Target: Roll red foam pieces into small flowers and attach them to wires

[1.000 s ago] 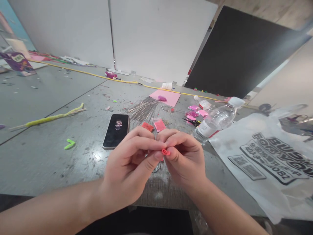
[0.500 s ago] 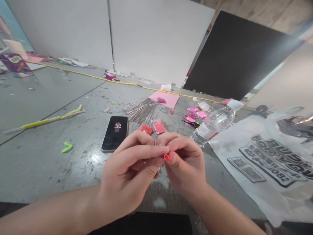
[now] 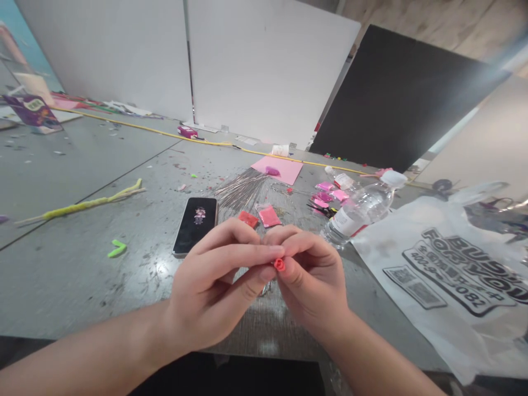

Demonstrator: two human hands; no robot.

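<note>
A small red rolled piece of clay (image 3: 279, 264), spiral at its end like a rosebud, is pinched between both hands near the middle of the view. My left hand (image 3: 225, 280) is closed, its thumb and index fingertips at the left side of the piece. Closed too, my right hand (image 3: 311, 275) presses the piece from the right with thumb and index finger. Just beyond the fingers lie two packets, an orange-red one (image 3: 248, 219) and a pinkish-red one (image 3: 269, 215). A phone (image 3: 195, 226) rests on the table beyond my left hand.
Thin wires (image 3: 243, 188) fan out by a pink sheet (image 3: 289, 169). To the right are a clear bottle (image 3: 363, 212), pink packets (image 3: 324, 196), black-handled scissors (image 3: 324, 209) and a white bag (image 3: 445, 275). Left lie a yellow-green stick (image 3: 82, 206) and a green bent piece (image 3: 117, 248).
The view has shifted slightly. The red piece sits a little further left between the fingertips, and its spiral end looks slightly turned. Both hands keep their pinch.
</note>
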